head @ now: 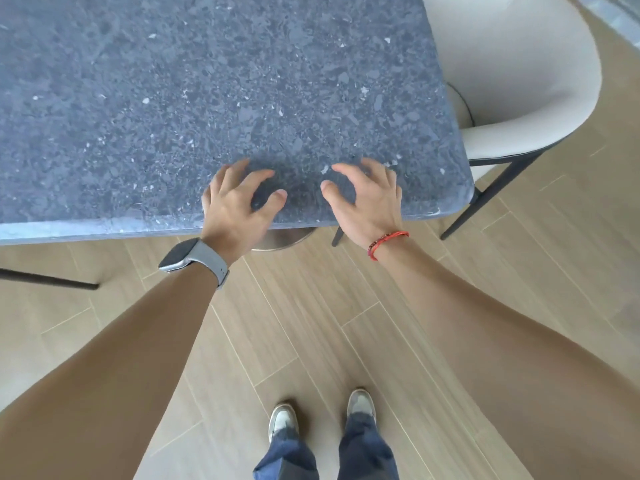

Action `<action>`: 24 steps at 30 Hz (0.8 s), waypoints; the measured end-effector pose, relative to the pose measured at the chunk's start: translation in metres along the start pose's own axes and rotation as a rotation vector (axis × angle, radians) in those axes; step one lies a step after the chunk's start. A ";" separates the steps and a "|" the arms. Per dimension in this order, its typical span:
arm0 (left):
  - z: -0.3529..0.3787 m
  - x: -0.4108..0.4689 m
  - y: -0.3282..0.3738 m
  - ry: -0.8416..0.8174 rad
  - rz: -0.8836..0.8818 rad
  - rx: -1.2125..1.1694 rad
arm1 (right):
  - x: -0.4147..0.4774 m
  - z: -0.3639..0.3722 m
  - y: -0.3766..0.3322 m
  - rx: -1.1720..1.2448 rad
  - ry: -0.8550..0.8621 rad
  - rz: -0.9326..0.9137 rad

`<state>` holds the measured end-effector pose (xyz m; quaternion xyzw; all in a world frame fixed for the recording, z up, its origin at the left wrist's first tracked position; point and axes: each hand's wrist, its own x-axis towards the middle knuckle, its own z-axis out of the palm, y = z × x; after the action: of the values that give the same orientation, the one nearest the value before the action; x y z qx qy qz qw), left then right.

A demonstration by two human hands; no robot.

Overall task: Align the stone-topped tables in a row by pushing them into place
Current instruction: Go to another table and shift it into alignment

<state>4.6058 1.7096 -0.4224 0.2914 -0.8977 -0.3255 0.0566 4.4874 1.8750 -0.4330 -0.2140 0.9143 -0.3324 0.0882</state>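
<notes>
One stone-topped table (207,98) lay directly before me, its near edge at my wrists and a rounded corner to my right. My left hand (239,206) and right hand (367,202) were over that edge, fingers spread and curled, gripping nothing; contact with the stone could not be confirmed. A cream chair (512,81) stood just beside the corner. Recommended: palms flat, even pressure, pushing square to keep the top from swinging into the chair.

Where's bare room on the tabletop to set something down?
Everything left of and beyond the hands is bare stone tabletop. Crowded only at the near edge, where the left hand and right hand sit; a white chair borders the right edge.
</notes>
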 end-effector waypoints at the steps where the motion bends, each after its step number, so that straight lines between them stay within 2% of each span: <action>1: 0.003 0.008 -0.006 0.002 0.012 0.055 | 0.007 0.007 0.002 -0.058 0.016 -0.022; 4: 0.014 0.025 -0.021 -0.012 0.059 0.257 | 0.021 0.026 0.008 -0.255 0.048 -0.075; 9: 0.034 0.038 -0.036 0.075 0.089 0.507 | 0.032 0.050 0.010 -0.475 0.123 -0.086; 14: 0.036 0.041 -0.037 0.132 0.130 0.524 | 0.032 0.055 0.011 -0.492 0.221 -0.099; 24: 0.044 0.041 -0.042 0.189 0.141 0.514 | 0.030 0.057 0.012 -0.507 0.249 -0.084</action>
<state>4.5799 1.6844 -0.4862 0.2623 -0.9596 -0.0541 0.0867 4.4740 1.8372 -0.4845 -0.2242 0.9624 -0.1202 -0.0950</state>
